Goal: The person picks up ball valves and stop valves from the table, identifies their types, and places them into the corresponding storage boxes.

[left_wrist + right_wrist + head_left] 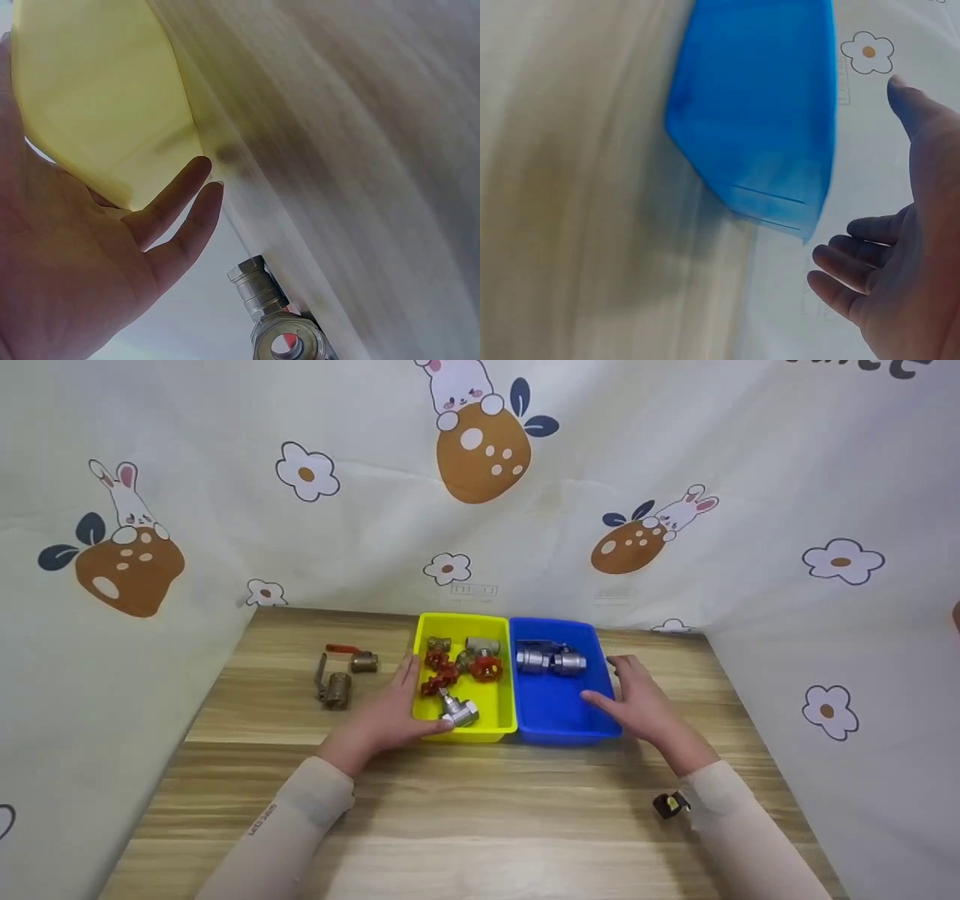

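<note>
My left hand (386, 712) is at the left side of a yellow bin (491, 709), fingers extended along its outer wall and thumb over the front left corner. In the left wrist view two fingertips (196, 166) show close to the yellow wall. Inside lie several valves with red handwheels (486, 668) and a silver valve (459, 711) near my thumb. My right hand (641, 697) is spread beside the right wall of a blue bin (551, 706), thumb reaching over its rim. Two silver ball valves (568, 663) lie at the back of the blue bin.
On the wooden table (480, 810), left of the yellow bin, lie a brass valve with a red lever (364, 661) and another brass valve (337, 691). The two bins stand side by side. A printed cloth (360, 532) encloses the table's back and sides.
</note>
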Available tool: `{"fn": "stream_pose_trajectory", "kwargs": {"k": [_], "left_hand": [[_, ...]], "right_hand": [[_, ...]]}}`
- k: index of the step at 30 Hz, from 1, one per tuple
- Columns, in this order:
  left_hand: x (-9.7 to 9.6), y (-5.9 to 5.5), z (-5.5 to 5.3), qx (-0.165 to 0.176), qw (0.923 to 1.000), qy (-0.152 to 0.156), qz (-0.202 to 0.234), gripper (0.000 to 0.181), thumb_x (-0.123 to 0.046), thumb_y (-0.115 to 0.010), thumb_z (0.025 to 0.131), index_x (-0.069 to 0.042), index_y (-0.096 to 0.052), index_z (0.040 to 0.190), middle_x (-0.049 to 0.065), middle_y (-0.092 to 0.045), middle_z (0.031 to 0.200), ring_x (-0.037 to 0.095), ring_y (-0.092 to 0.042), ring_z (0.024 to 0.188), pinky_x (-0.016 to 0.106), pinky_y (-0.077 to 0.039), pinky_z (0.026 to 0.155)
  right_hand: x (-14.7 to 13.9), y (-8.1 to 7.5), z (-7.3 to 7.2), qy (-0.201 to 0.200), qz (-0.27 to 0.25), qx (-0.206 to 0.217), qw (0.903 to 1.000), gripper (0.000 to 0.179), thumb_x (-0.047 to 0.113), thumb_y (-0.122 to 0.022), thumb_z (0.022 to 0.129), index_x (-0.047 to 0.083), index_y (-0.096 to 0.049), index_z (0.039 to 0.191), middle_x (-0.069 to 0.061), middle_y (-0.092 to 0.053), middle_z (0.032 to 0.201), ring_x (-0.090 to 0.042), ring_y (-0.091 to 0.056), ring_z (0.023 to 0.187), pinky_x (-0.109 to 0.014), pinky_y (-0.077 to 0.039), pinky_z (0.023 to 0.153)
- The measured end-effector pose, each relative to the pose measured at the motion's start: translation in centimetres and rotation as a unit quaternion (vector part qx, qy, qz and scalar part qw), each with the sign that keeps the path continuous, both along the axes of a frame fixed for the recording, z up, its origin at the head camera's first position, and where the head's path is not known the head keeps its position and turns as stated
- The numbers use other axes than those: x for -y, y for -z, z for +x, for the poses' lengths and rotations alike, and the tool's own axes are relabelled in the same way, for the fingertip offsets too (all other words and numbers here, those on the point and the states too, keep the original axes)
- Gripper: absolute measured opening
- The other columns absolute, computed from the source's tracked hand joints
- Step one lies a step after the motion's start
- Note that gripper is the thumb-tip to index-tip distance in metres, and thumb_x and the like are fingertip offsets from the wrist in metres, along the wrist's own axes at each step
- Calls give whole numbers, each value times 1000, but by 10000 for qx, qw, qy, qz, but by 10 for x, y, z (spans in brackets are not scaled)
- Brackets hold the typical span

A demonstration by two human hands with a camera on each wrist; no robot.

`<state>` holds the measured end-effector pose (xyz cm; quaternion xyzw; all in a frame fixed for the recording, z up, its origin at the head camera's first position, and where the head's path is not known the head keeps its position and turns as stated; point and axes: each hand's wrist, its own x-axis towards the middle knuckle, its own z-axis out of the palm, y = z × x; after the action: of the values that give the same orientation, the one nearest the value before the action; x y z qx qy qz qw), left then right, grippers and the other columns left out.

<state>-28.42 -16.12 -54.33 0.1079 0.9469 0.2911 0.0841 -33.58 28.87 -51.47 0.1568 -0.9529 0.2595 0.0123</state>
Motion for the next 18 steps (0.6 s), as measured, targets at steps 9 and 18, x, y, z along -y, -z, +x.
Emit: {"fn": "stream_pose_trajectory", "kwargs": {"k": [9,18], "left_hand": [[-1,0,-1,8,10000,-31,-56,141,-88,-74,83,-19,2,179,9,8,186,52,-36,158,68,-45,118],[-1,-1,0,-1,10000,-1,-54,141,-86,-75,84,-14,0,178,10,7,186,50,-38,158,66,-47,118]], "right_hand": [[-1,18,17,-138,196,-21,9997,109,59,-77,99,-2,-25,173,-30,-32,174,-52,-34,159,-72,-32,125],[-3,29,20,-296,394,-55,9988,112,63,-68,103,-6,-14,174,-29,-15,181,-55,-19,164,-71,-21,129]]}}
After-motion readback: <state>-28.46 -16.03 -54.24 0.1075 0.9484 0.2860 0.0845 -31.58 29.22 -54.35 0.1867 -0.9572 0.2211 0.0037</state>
